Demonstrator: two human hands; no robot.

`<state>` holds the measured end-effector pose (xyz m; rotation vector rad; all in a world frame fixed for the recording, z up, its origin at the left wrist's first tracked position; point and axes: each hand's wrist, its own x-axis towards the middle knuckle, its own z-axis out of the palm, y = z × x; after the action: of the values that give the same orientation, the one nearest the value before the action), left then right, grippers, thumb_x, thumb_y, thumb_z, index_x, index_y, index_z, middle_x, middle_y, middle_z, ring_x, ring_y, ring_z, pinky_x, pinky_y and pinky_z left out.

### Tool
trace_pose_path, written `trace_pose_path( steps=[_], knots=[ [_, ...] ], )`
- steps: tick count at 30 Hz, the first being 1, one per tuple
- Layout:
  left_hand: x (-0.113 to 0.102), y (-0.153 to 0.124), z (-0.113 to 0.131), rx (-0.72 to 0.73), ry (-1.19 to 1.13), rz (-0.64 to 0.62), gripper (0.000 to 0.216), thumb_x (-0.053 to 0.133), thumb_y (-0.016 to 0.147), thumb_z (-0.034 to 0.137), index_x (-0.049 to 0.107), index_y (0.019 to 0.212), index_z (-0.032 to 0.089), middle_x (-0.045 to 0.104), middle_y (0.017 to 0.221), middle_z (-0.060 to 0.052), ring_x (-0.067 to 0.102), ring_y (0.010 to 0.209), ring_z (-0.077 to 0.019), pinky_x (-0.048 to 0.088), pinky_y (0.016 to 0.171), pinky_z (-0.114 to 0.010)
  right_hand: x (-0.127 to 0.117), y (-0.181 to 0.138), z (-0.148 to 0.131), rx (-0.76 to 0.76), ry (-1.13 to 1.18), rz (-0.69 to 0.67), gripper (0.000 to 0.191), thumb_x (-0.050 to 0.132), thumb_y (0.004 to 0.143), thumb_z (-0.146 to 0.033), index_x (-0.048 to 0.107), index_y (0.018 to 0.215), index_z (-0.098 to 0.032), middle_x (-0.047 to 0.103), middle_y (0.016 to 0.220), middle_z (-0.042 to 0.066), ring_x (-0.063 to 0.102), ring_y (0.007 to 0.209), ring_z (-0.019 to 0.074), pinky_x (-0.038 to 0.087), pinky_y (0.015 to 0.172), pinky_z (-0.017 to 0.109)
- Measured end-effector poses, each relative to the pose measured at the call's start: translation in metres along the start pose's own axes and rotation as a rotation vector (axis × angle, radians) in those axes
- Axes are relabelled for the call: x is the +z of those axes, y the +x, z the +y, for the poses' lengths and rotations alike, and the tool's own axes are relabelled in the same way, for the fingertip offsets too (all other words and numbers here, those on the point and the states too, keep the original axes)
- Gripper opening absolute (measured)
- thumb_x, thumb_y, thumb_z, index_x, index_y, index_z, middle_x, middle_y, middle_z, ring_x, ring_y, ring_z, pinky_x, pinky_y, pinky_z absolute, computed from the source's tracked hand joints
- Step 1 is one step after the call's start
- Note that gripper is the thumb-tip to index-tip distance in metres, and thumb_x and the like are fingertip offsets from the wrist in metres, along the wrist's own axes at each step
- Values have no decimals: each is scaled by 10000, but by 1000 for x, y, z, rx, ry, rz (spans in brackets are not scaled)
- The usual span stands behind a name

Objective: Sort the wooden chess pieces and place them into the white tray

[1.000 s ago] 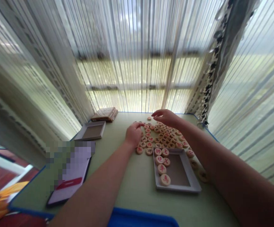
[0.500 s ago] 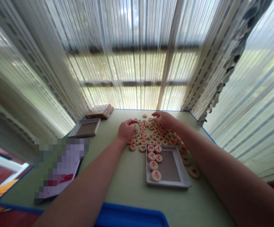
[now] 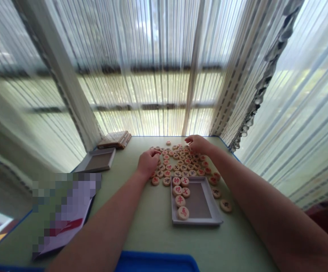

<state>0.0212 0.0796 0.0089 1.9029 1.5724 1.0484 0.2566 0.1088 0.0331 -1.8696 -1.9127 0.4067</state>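
Observation:
Round wooden Chinese chess pieces (image 3: 183, 167) with red or dark characters lie spread in a cluster at mid-table. At the cluster's left edge my left hand (image 3: 149, 162) rests with its fingers bent and drawn together; whatever is under its fingertips is hidden. My right hand (image 3: 199, 144) hovers over or touches the far right of the cluster, its index finger and thumb slightly apart, no piece visible between them. Nearer to me, a shallow grey-white box tray (image 3: 200, 223) holds several red-marked pieces along its left side, among them a horse piece (image 3: 183, 213).
Another shallow box part (image 3: 111, 158) lies at left, with a stack of small boxes or books (image 3: 114, 139) behind it. A pixelated flat item (image 3: 73, 211) is at front left. A blue edge (image 3: 158, 262) is nearest me. Sheer curtains (image 3: 141, 90) hang behind the table.
The view has tilted up and shifted slightly right. My hands stay at both sides of the cluster; my right hand's fingers have drawn in a little. The pieces in the tray look unchanged.

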Motion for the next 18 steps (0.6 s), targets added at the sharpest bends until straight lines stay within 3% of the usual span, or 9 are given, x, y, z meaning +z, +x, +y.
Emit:
trace_pose_path(
  steps=[4, 8, 14, 18],
  knots=[
    [2, 0, -2, 28, 13, -41, 263, 488, 736, 263, 700, 867, 178, 684, 727, -26, 613, 681, -148, 459, 637, -229, 1, -3, 9, 22, 208, -4, 477, 469, 639, 5, 630, 1068, -126, 671, 1019, 63, 612, 822, 135, 469, 666, 185],
    [4, -2, -2, 118, 32, -115, 287, 511, 751, 326, 694, 929, 197, 699, 880, -34, 621, 797, -163, 475, 711, -242, 0, -6, 11, 51, 397, -105, 424, 515, 668, -46, 621, 1066, -143, 661, 1037, 69, 607, 709, 108, 463, 565, 178],
    [5, -1, -4, 240, 38, -147, 278, 494, 766, 280, 692, 946, 203, 671, 1044, -23, 583, 1007, -165, 428, 899, -248, -1, -5, 10, 36, 296, -205, 439, 591, 661, -158, 611, 1099, -165, 682, 908, 61, 575, 576, 105, 440, 487, 203],
    [5, -2, -2, 200, 84, -139, 274, 473, 767, 242, 702, 913, 205, 687, 992, -23, 610, 939, -169, 449, 853, -246, -2, -6, 4, 26, 183, -94, 433, 570, 693, -186, 602, 1125, -171, 681, 937, 57, 595, 636, 118, 452, 545, 210]
  ],
)
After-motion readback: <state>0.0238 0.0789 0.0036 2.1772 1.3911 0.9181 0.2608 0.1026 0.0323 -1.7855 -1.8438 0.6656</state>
